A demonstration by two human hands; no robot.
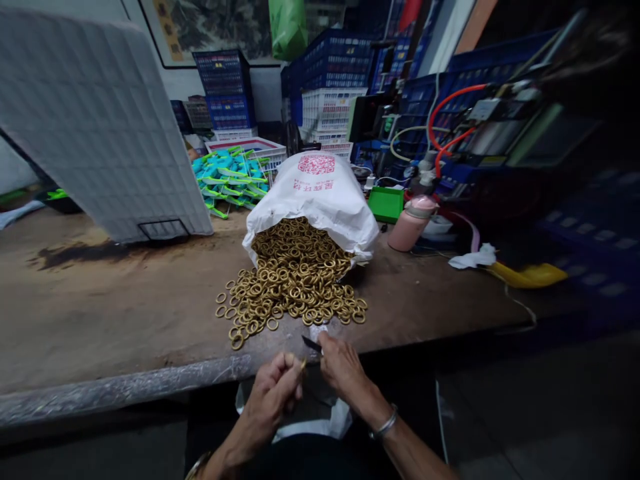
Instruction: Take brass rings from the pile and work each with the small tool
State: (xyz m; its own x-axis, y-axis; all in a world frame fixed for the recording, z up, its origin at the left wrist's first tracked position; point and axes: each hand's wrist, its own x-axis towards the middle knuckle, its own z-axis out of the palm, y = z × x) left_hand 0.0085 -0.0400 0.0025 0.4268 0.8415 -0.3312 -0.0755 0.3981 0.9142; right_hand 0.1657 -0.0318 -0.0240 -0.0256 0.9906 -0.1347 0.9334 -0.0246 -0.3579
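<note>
nearest, a gold-toned bangle (199, 465) circles the left wrist and a silvery bracelet (384, 423) the right. the left hand (273, 387) pinches a gold-coloured bit (303, 365) between thumb and finger, too small to make out fully; the right hand (344, 368) grips a dark blade (311, 344), its tip toward the left. both hands are at the front edge of the desk (125, 320), and a pale sheet-like thing (320, 428) shows below them, partly hidden. just beyond, gold-coloured rings (295, 280) spill in a heap from the mouth of a white sack (320, 190), which lies on the desk with red print on top; a few rings lie loose at the heap's left. behind and left of the sack are turquoise and lime-green pieces (230, 177), then a big white ribbed panel (100, 120). to its right sit a green tray (386, 204) and a pink bottle (413, 223). blue crates (227, 110) are stacked at the back.
</note>
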